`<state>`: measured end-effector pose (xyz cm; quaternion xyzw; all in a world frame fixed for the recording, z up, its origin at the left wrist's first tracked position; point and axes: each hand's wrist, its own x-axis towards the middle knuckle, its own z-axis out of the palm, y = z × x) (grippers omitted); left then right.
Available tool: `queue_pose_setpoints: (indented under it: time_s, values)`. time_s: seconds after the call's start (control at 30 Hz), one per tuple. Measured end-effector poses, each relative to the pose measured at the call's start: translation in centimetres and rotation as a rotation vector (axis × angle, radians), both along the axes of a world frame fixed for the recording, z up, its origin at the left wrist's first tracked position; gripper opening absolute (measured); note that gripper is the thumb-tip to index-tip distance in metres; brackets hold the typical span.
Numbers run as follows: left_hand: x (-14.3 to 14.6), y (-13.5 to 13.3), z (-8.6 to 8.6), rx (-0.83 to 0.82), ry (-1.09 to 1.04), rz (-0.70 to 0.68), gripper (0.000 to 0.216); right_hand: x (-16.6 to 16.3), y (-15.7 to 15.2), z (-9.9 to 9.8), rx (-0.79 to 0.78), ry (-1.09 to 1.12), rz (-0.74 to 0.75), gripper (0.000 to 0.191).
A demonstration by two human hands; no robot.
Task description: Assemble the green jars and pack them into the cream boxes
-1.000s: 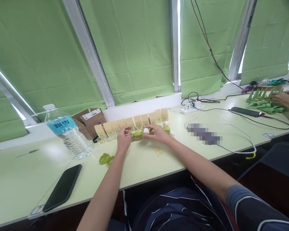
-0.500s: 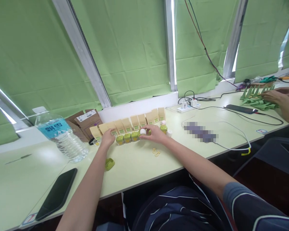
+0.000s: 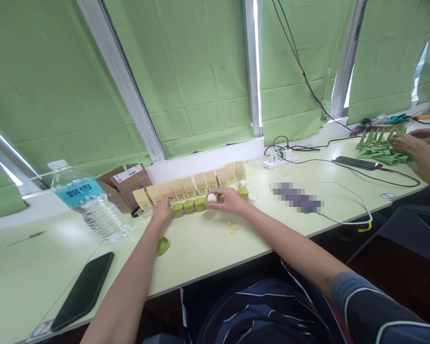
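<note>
L hand point(image 3: 163, 210) braces left end of jar row point(image 3: 189, 206), grip unclear; R hand point(image 3: 230, 201) pinches white cap point(image 3: 211, 197) further right along it, I'd keep that level.

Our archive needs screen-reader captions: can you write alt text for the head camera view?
A person's left hand and right hand bracket a row of small green jars on a pale desk, the right one holding a white round piece. Tan cartons line up behind; a water bottle and dark phone sit left.
</note>
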<state>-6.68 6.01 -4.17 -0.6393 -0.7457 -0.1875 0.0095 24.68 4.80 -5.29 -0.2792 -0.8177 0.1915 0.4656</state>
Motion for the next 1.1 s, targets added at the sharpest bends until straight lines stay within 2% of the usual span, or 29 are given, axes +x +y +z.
queue_pose_setpoints:
  time_s: [0.2,0.33,0.47,0.57,0.7,0.87,1.1]
  values:
    - [-0.1,-0.5,-0.1,0.038,0.029,0.037,0.045,0.0,0.0,0.1,0.016,-0.012,-0.008,0.044]
    - [0.2,-1.1,0.6,0.073,0.045,0.061,0.041,0.0,0.1,-0.1,0.022,0.032,-0.030,0.044]
    - [1.6,-2.3,2.2,0.229,0.125,0.113,0.036,0.0,0.5,-0.4,0.005,0.106,-0.040,0.042]
    - [3.6,-3.4,3.4,0.373,0.173,0.089,0.031,-0.2,0.8,-0.5,-0.035,0.165,-0.024,0.044]
    - [7.2,-4.4,3.8,0.578,0.213,-0.043,0.026,-0.3,0.9,-0.6,-0.025,0.188,-0.013,0.044]
    - [11.3,-4.7,2.3,0.754,0.132,-0.228,0.019,-0.3,1.1,-0.6,0.016,0.193,-0.062,0.041]
    - [13.6,-5.2,-0.6,0.749,0.008,-0.485,0.019,-0.2,1.4,-0.4,0.052,0.249,-0.169,0.049]
